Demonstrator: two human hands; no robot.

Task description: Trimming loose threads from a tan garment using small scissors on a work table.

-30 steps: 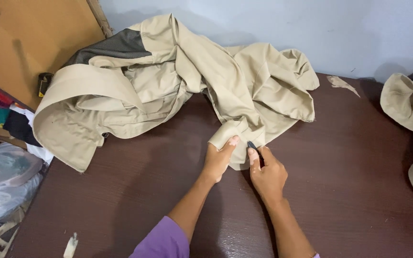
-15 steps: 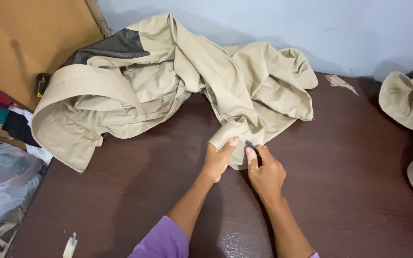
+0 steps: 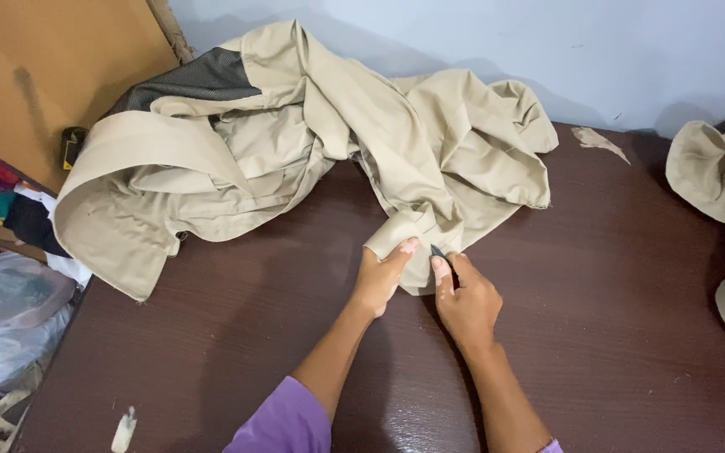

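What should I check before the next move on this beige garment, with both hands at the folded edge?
1. Left hand pinning the folded edge of the beige garment to the table: ok.
2. Right hand gripping the small dark tool, tip at the cloth: ok.
3. Left fingertips apart from the tool tip: not ok, they sit very close.
4. What kind of tool it is: cannot tell, mostly hidden.
5. Fabric flat at the work spot: not ok, it is rolled and creased.
6. Bare table around the hands: ok; the fabric scrap lies far off.
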